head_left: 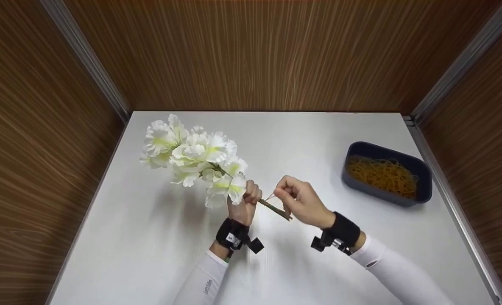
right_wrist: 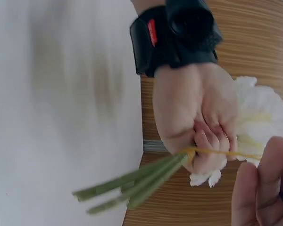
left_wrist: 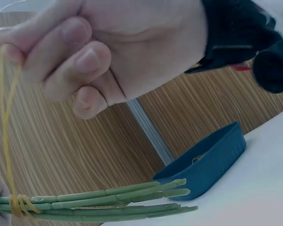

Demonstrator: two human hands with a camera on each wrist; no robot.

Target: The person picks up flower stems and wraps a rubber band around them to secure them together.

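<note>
Green stems (left_wrist: 108,200) are held above the counter (head_left: 302,140), gripped by the left hand (head_left: 244,207) just beside the wraps of a thin yellow rubber band (left_wrist: 17,207). The right hand (head_left: 302,202) pinches the band's free loop, drawn taut—the step seems to be binding the bunch, and the next move likely calls for another turn over the cut ends without losing tension. The stems look smooth and jointed; the white blooms (head_left: 196,156) are ruffled, thin-petalled, yellow-green inside. Beyond, a dark-blue rounded tub (head_left: 369,191) holds tangled bands (head_left: 382,176).
</note>
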